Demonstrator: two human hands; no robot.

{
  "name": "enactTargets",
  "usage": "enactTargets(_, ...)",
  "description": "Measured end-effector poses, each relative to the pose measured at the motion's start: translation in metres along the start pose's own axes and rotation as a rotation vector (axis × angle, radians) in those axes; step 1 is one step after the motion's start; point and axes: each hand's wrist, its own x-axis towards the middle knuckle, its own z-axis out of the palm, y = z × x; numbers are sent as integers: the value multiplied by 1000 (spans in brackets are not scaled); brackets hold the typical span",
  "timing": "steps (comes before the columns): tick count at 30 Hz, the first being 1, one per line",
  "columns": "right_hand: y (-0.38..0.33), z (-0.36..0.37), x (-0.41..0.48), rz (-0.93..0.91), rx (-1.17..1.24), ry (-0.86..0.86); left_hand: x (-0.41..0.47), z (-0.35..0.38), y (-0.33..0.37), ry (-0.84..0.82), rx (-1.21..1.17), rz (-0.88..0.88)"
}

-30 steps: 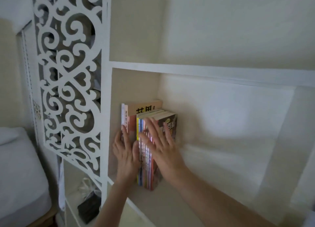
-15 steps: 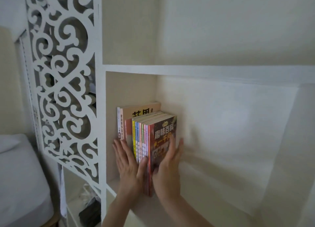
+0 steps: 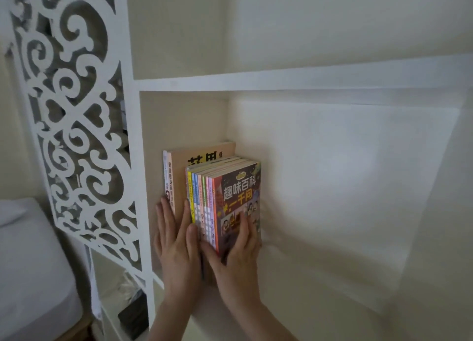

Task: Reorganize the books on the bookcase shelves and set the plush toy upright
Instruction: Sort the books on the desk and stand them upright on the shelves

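Two hands steady a row of colourful upright paperback books [image 3: 204, 192].
Left hand [image 3: 176, 240] lies flat against the spines; right hand [image 3: 235, 251] presses straight fingers on the end cover.

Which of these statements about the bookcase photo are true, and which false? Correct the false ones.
1. The books stand upright at the left end of the shelf. True.
2. A plush toy sits beside them. False: no toy is in view.
3. The right hand touches the outermost cover. True.
4. The left hand lifts a book clear. False: it lies flat against the spines.
5. The carved panel is right of the books. False: it is left of them.
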Motion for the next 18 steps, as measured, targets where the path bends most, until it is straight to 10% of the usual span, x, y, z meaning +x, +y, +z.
enactTargets(11, 2, 12, 4, 64, -225, -25, -3, 7, -5, -208, 8, 71)
enactTargets(18, 0, -3, -1, 79, 62, 34, -11, -4, 4, -163, -84, 98)
